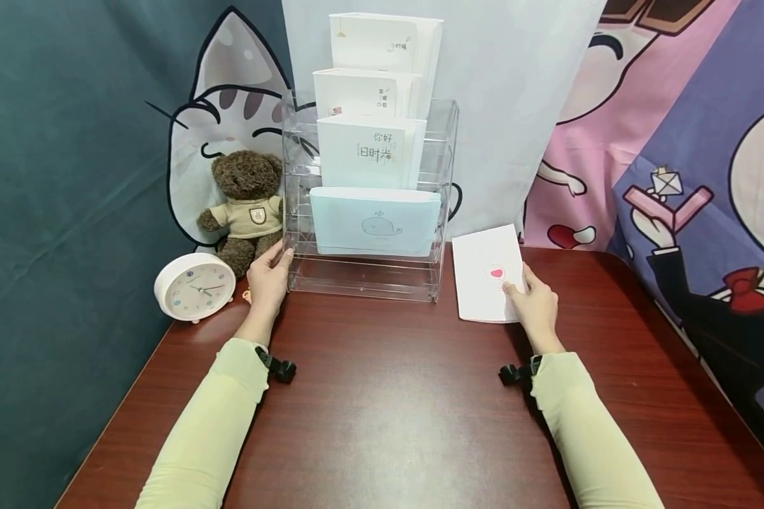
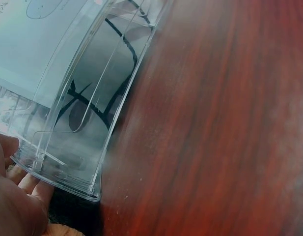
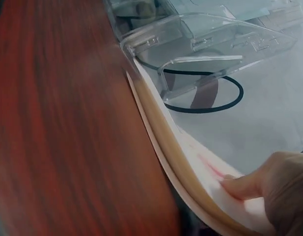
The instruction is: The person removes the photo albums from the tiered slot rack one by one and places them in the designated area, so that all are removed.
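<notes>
A clear plastic tiered rack (image 1: pixel 363 289) stands at the back of the table, holding several white and pale blue booklets. My left hand (image 1: pixel 269 281) holds the rack's lower left side; in the left wrist view the thumb and fingers lie on either side of the clear edge (image 2: pixel 95 194). To the right of the rack, my right hand (image 1: pixel 537 307) pinches a white booklet (image 1: pixel 475 283) with a small red heart on its cover. Its thumb (image 3: pixel 239 187) presses by the heart, and the other fingers are hidden behind the booklet. Brownish edges show along the booklet's side.
A white round alarm clock (image 1: pixel 197 288) and a brown teddy bear (image 1: pixel 248 180) in a beige shirt are left of the rack. A pale blue whale booklet (image 1: pixel 375 225) fills the lowest occupied tier. Printed cloth hangs behind the reddish-brown table (image 1: pixel 382 396).
</notes>
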The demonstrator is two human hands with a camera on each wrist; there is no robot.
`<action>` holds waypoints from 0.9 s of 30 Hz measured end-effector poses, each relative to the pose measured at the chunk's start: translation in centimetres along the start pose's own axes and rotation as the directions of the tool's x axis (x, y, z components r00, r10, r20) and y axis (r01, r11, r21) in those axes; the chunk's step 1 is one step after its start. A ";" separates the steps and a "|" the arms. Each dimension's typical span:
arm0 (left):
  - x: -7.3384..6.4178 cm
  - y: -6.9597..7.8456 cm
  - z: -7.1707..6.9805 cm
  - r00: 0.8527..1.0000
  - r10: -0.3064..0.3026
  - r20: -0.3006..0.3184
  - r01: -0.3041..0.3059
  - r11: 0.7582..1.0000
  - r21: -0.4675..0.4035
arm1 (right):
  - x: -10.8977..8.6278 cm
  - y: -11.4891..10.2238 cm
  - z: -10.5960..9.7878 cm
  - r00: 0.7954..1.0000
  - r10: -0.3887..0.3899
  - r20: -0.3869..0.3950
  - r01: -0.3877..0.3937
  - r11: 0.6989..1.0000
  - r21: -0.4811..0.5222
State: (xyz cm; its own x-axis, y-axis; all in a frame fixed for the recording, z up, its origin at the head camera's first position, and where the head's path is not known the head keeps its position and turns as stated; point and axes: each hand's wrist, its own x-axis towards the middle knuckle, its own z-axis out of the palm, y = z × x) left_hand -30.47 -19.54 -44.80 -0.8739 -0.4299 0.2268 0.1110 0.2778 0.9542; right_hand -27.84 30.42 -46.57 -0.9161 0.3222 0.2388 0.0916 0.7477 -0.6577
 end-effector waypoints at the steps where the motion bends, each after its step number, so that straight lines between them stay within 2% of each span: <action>1: 0.0 0.0 0.0 1.000 0.001 -0.001 -0.001 1.000 0.000 | 0.1 0.1 0.0 1.000 -0.013 0.015 0.013 1.000 -0.001; 4: 0.0 -0.1 0.0 1.000 0.001 -0.005 -0.001 1.000 -0.008 | 0.1 0.2 -0.2 0.997 -0.028 0.066 0.029 0.999 -0.018; 10: 0.0 -0.3 0.1 1.000 -0.002 -0.011 0.001 1.000 -0.028 | 0.1 0.3 -0.1 0.993 -0.035 0.109 0.040 0.998 -0.046; 17: 0.0 -0.2 0.2 1.000 0.002 -0.010 -0.002 0.999 -0.045 | 0.2 0.5 0.0 0.983 -0.092 0.161 0.110 0.988 -0.108; 27: 0.1 -0.3 0.1 1.000 0.000 -0.007 0.000 0.999 -0.039 | 0.2 0.6 0.0 0.976 -0.089 0.200 0.109 0.990 -0.092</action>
State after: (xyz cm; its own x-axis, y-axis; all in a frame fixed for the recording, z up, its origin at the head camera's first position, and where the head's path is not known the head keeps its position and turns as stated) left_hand -30.67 -19.55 -45.05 -0.8708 -0.4357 0.2279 0.1294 0.2442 0.9611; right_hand -27.99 30.95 -46.89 -0.9802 0.1318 0.1481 0.0270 0.8286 -0.5591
